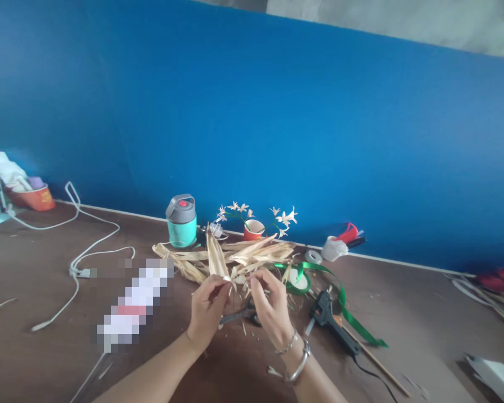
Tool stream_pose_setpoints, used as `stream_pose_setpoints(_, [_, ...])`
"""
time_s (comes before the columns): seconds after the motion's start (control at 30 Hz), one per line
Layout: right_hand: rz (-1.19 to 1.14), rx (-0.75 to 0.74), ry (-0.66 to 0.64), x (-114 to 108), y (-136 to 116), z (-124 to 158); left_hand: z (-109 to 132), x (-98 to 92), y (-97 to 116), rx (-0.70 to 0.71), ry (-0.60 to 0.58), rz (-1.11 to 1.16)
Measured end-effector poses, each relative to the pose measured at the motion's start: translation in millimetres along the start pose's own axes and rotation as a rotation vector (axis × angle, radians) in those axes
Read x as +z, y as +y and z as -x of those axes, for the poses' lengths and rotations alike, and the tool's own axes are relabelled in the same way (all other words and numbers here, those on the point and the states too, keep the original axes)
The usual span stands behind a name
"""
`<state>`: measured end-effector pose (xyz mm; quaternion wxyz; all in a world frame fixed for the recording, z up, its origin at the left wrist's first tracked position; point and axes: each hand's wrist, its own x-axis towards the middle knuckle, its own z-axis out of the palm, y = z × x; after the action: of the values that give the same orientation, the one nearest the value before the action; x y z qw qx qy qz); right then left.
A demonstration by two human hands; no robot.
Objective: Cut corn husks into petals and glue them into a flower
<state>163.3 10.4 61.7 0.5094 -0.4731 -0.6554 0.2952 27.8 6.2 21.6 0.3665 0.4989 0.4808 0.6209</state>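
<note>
Small pale piece (pixel 227 279) in left hand (pixel 206 310)

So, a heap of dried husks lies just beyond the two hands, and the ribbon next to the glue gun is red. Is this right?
Not fully: the ribbon next to the glue gun is green, not red, as the head view shows. The heap of dried husks does lie just beyond the left hand and right hand.

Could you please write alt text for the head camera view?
The person's left hand pinches a small pale piece beside the right hand, whose grip is unclear, above a brown table. Beyond are dry husks and an orange cup with pale flowers; green ribbon and a black glue gun are to the right.
</note>
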Motion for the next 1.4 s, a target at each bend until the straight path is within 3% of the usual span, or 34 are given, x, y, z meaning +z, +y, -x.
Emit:
stream_pose_setpoints(0.13, [-0.309,0.404,-0.311,3,-1,-5,0,-2.2,-7,0.053,0.027,-0.022])
stream_pose_setpoints(0.2, [-0.413,0.469,-0.402,3,-4,-5,-1,-3.3,-9,0.114,0.035,-0.044])
stream_pose_setpoints(0.3, [-0.512,0.51,-0.388,3,-9,-5,-1,-4.1,-11,0.182,0.035,-0.059])
stream_pose_setpoints(0.53, [-0.475,0.467,-0.368,4,-22,-5,-1,-2.8,-9,0.195,0.028,-0.046])
stream_pose_setpoints(1.07, [-0.403,0.431,-0.356,6,-22,-4,-2,-2.7,-5,0.246,0.052,-0.053])
stream_pose_setpoints(1.4, [-0.366,0.44,-0.434,-7,-18,-10,0,-4.5,-10,0.274,0.01,-0.072])
